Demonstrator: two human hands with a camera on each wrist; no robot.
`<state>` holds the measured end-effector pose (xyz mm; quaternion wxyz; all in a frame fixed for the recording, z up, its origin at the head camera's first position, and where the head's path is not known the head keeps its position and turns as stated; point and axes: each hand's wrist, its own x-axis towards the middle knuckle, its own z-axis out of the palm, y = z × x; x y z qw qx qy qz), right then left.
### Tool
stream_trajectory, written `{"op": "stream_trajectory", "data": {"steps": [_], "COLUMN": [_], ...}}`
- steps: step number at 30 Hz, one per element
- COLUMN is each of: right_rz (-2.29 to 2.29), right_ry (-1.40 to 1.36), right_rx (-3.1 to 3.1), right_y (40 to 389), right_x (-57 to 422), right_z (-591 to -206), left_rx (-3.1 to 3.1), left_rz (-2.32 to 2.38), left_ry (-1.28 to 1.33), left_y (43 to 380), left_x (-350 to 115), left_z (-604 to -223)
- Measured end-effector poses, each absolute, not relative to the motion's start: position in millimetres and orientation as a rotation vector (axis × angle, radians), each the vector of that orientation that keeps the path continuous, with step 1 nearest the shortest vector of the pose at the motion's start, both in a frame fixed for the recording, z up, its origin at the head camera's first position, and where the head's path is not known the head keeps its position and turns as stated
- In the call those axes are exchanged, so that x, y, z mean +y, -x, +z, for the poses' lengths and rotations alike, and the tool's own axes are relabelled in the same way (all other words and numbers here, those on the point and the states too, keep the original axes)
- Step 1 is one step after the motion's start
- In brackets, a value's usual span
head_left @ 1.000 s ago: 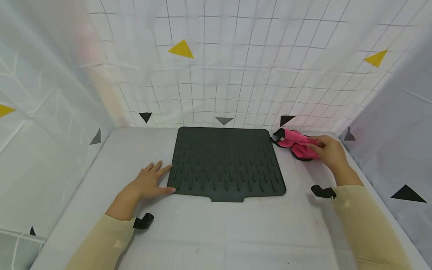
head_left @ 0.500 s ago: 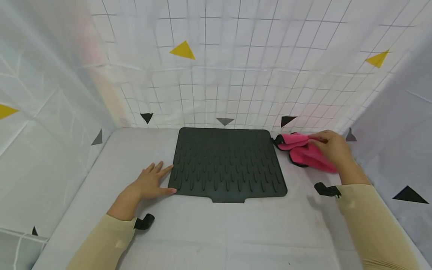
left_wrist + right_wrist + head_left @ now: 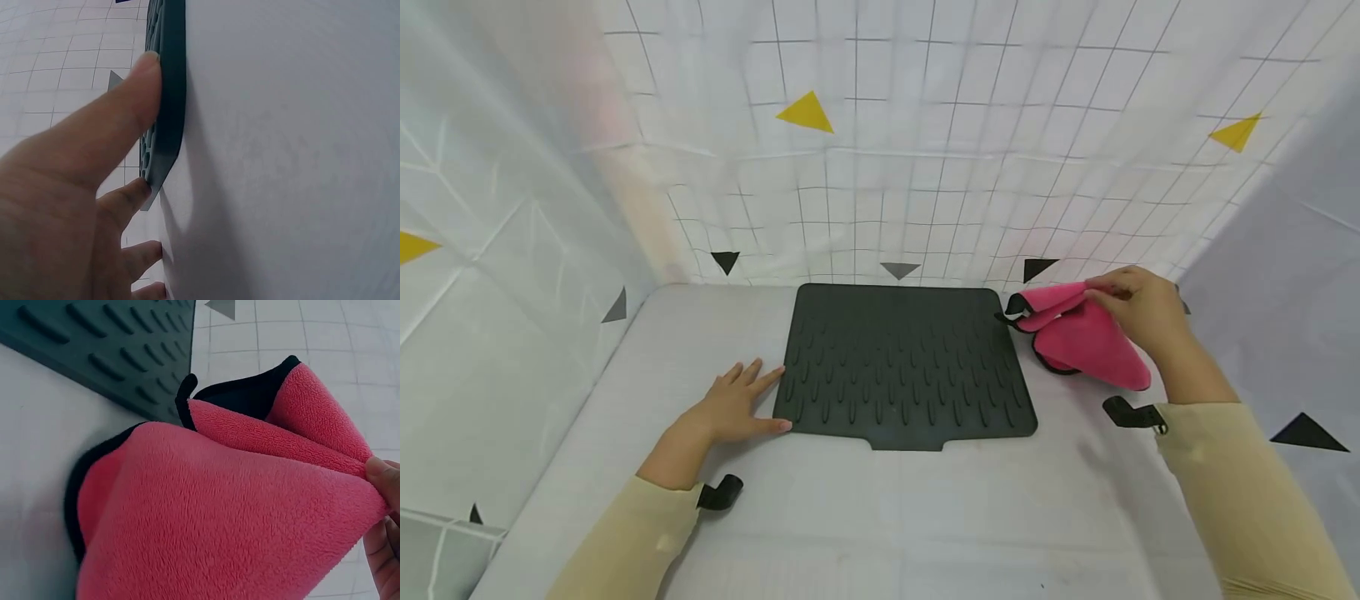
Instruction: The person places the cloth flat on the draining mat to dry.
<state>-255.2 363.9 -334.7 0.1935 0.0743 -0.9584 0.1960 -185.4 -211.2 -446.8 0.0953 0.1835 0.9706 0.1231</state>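
A dark green ridged mat with a tab at its near edge lies in the middle of the table. My left hand rests with spread fingers at its left edge, thumb on the near corner, as the left wrist view also shows. Beyond the mat's right side, my right hand pinches a fold of a pink fleecy cloth with black edging. In the right wrist view the cloth hangs in folds from thumb and fingers, and a black loop sticks out at its corner near the mat.
A white covering spreads over the table. White sheeting with a grid pattern rises right behind the mat, and plain sheeting stands close beside the right arm. Each wrist carries a black camera mount.
My right hand has moved up and slightly right, lifting the pinched part of the cloth, and more of the cloth now hangs toward the near side. The left hand stays at the mat.
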Motion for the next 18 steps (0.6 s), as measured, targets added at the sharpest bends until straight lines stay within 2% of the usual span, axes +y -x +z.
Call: {"op": "stream_trajectory", "data": {"steps": [18], "right_rz": [0.596], "right_ry": [-0.457], "right_rx": [-2.614], "right_y": [259.9], "right_x": [312.6], "right_z": [-276.7], "left_rx": [2.894], "left_rz": [0.329], "left_ry": [-0.557], "left_y": [186.3], "left_x": [-211.4], "left_z": [-450.6]}}
